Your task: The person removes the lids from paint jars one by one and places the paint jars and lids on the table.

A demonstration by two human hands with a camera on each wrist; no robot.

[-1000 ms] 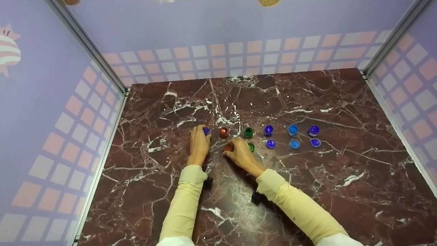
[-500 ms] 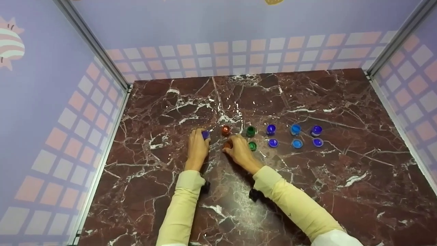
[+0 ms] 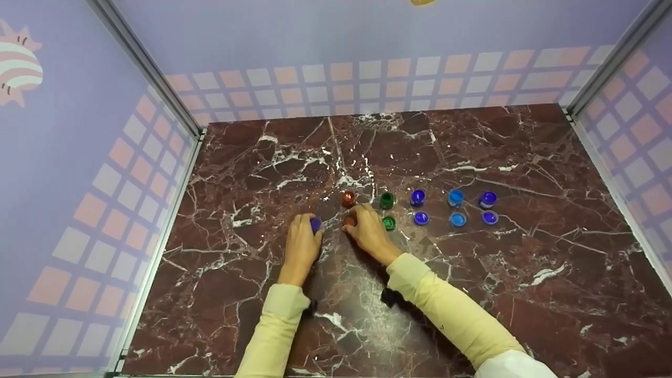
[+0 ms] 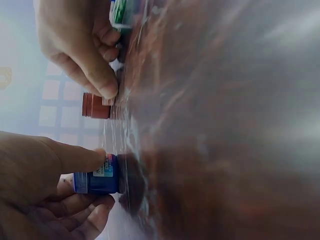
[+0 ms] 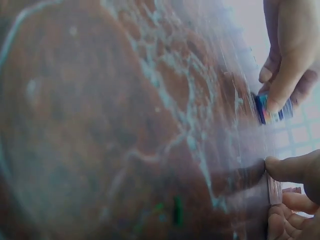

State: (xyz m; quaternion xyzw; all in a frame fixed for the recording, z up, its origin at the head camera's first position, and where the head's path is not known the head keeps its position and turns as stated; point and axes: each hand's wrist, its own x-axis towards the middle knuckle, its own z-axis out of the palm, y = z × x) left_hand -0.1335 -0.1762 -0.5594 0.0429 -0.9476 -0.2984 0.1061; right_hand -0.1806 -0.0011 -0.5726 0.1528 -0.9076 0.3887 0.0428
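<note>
The left hand [image 3: 302,244] is curling its fingers [image 4: 82,157] around a small cylindrical blue jar [image 3: 315,224] standing on the glossy veined-marble desk [image 3: 262,294]. The right hand [image 3: 367,231] is pinching a round red lid [image 3: 349,220], just in front of the open red jar [image 3: 348,198]. Green [image 3: 387,200] and blue pots are lining up rightward.
</note>
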